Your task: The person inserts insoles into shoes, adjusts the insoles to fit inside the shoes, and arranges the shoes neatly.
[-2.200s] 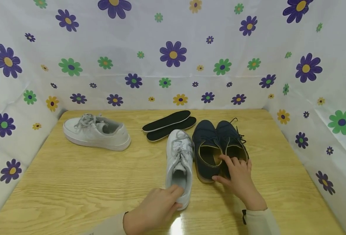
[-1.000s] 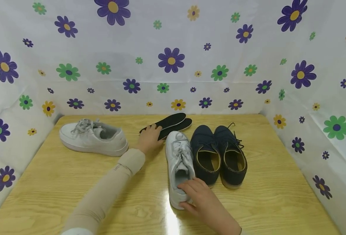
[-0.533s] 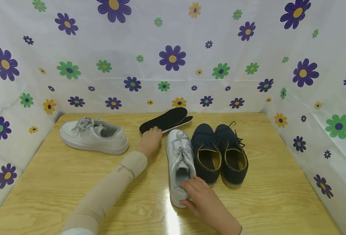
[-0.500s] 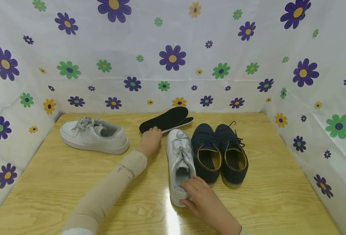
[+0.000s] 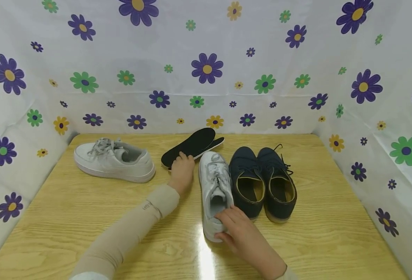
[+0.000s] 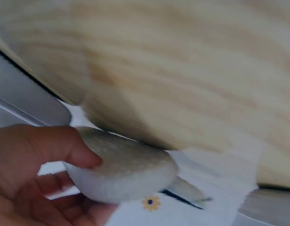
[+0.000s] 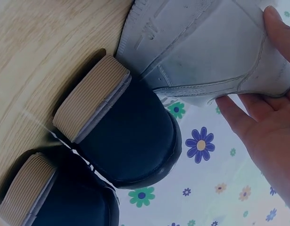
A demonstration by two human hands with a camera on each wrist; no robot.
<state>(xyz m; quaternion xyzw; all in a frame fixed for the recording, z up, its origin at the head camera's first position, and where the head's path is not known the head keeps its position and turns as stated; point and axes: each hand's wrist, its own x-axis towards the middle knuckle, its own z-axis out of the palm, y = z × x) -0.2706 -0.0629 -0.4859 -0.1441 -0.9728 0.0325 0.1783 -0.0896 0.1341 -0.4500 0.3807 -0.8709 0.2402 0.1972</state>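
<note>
My left hand (image 5: 183, 171) pinches two black-topped insoles (image 5: 191, 146) near one end, toward the back of the table. One insole overlaps the other, and both are turned slightly apart. In the left wrist view the thumb presses the pale face of an insole (image 6: 128, 167), while the tip of the second insole (image 6: 186, 190) sticks out beyond. With its fingers inside the collar and thumb outside, my right hand (image 5: 242, 233) grips the heel of a white lace-up sneaker (image 5: 214, 175). The right wrist view shows that sneaker's side (image 7: 201, 49) close up.
Two navy lace-up shoes (image 5: 248, 190) stand side by side, right of the gripped sneaker. Another white sneaker (image 5: 113, 161) lies at the left, toe pointing left. A wooden table (image 5: 139, 229) carries everything, with flowered white cloth (image 5: 177, 50) rising behind and at the sides.
My right hand left the navy shoes for the white sneaker's heel; my left hand left that heel, reached the insoles and took hold. The insoles are raised somewhat, overlapped and shifted slightly left.
</note>
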